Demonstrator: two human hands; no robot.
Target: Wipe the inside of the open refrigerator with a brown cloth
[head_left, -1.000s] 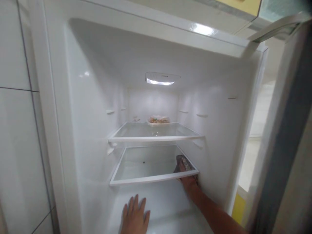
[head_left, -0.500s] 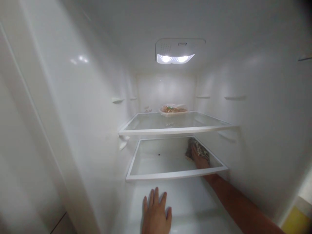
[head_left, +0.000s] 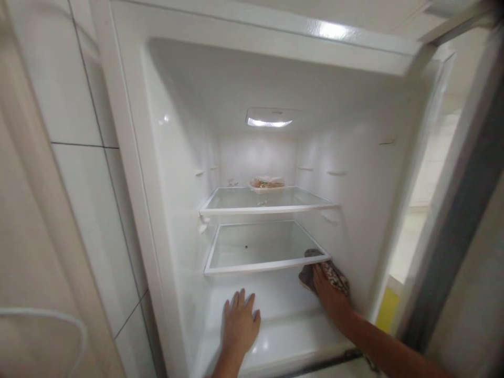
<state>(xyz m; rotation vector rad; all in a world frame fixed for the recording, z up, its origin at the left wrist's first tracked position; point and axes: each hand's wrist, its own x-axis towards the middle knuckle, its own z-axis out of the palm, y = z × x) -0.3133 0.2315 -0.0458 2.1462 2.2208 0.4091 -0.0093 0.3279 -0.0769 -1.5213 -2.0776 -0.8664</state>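
Inside an open fridge [head_left: 167, 173], my left hand [head_left: 239, 323] lies flat on the white floor [head_left: 275, 294], fingers spread and holding nothing. My right hand [head_left: 328, 289] presses a dark patterned cloth [head_left: 309, 277] near the right wall, at the front right corner of the lower glass shelf [head_left: 271, 241]. Part of the cloth shows through the glass, and part bunches around my fingers. A small dark speck [head_left: 246, 247] appears at the lower shelf, left of its middle.
On the upper glass shelf [head_left: 236, 199] sits a clear-wrapped tray of food [head_left: 266, 183] toward the back. A lamp [head_left: 270, 119] glows on the ceiling. The open door [head_left: 444, 210] stands at the right; a tiled wall [head_left: 84, 210] is on the left.
My right hand has drawn the cloth forward from deep under the lower shelf to its front corner. The view has pulled back, showing the fridge's outer frame. My left hand stays flat.
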